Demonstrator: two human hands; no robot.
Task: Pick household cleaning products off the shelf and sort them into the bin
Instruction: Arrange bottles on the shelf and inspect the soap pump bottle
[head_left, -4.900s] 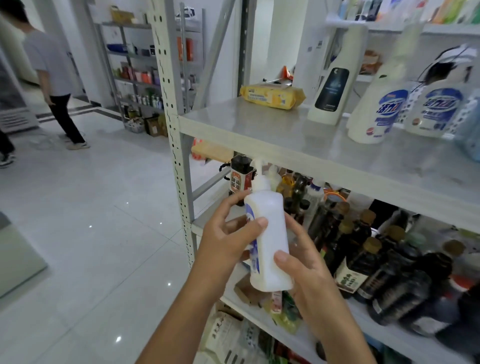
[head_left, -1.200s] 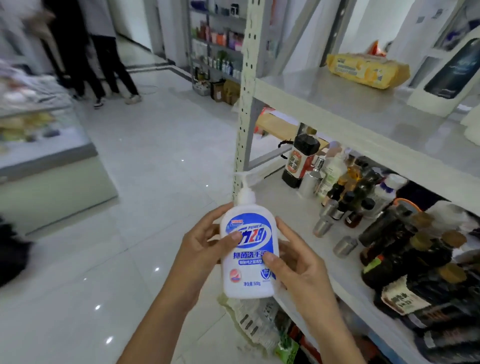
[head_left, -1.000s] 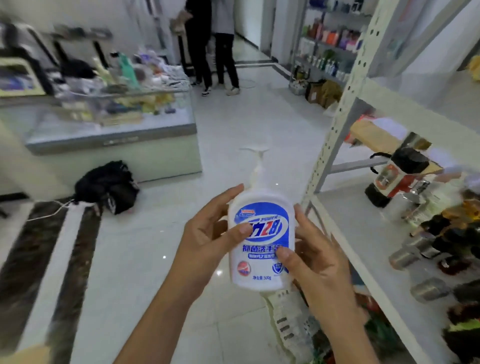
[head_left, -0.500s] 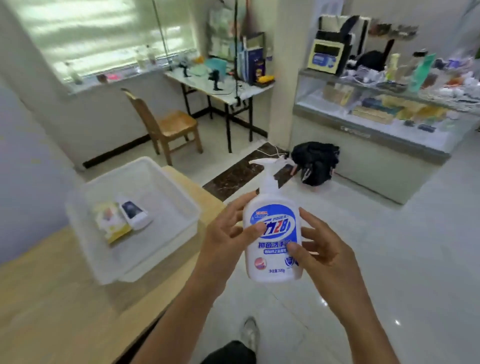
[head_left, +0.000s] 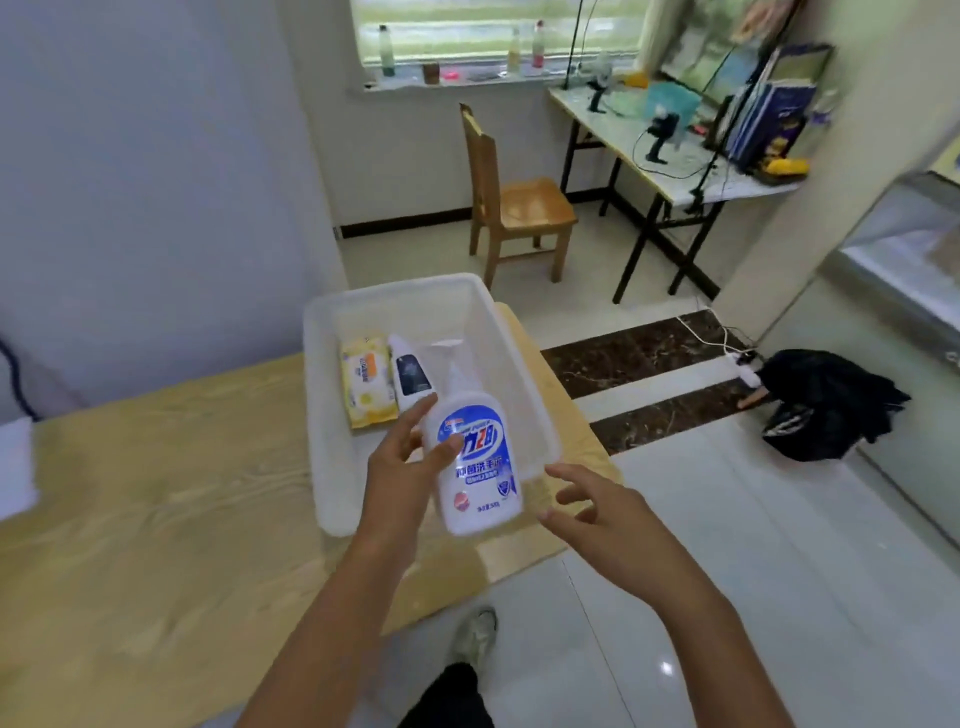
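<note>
Nearest to us, below our forearms, one shoe (head_left: 475, 640) stands on the pale tiled floor (head_left: 779, 597). Our left grip (head_left: 400, 470) grasps the hand-wash bottle (head_left: 478, 467) from its left side, with the thumb laid across the top of the label and the other fingers behind it. Our right grip (head_left: 597, 501) is released, its fingers spread and loosely bent, holding nothing. It sits just to the right of the bottle's base, with a gap between them.

The bottle is white plastic with a white pump head, and it tilts so the pump leans up and to the left. Its front carries a blue oval label with large white characters and "28", with lines of blue print below. Near the bottom are a small red round mark and a blue shield mark. We hold it in the air over the near right part of the bin (head_left: 319, 415).

The bin is translucent white and stands at the far right corner of the light wooden bench (head_left: 156, 493). A yellow wipes pack (head_left: 366, 384) lies flat inside it, touching a white bottle with a dark label (head_left: 410, 375) on its right.

Farther off, a black bag (head_left: 831, 405) lies on the floor at the right. Beyond the bin a wooden chair (head_left: 514, 202) stands beside a cluttered folding desk (head_left: 727, 182), and small bottles line the window sill (head_left: 457, 78)
</note>
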